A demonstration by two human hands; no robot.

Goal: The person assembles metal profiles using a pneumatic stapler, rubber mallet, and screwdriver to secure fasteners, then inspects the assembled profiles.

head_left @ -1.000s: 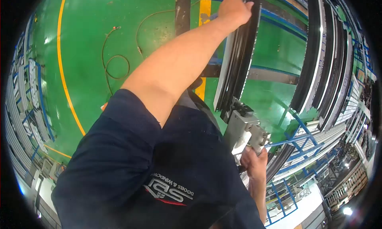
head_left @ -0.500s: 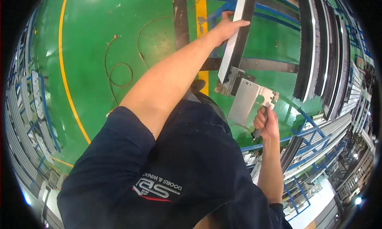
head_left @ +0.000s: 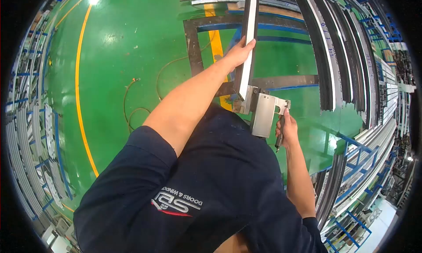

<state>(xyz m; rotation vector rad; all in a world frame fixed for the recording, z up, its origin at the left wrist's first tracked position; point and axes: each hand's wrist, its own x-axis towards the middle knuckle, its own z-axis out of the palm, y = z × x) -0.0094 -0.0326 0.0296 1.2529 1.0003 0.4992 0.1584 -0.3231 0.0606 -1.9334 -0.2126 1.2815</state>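
My left hand [head_left: 239, 54] is closed around a long black-and-white window-frame profile [head_left: 251, 29], thumb along its face. The profile runs away from me across a dark-topped frame stand [head_left: 272, 82]. At its near end sits a silver metal tool [head_left: 263, 114] with a box-shaped body, and the profile's mitred tip meets the tool's clamp-like part [head_left: 244, 104]. My right hand [head_left: 288, 127] wraps around the tool's dark handle [head_left: 279, 139], its thumb up near the notched bracket [head_left: 283, 104]. The tool's near end is right against my dark shirt.
Several black and white profiles [head_left: 323, 55] lie side by side to the right. Racks with long bars stand at right [head_left: 360, 160] and left [head_left: 26, 143]. A thin hose [head_left: 126, 99] curls on the green floor [head_left: 132, 15], which has yellow lines [head_left: 79, 99].
My view has tipped up, showing more of the far floor. The profile stands more upright in view and shows black on both sides of its white face. Both hands keep their hold.
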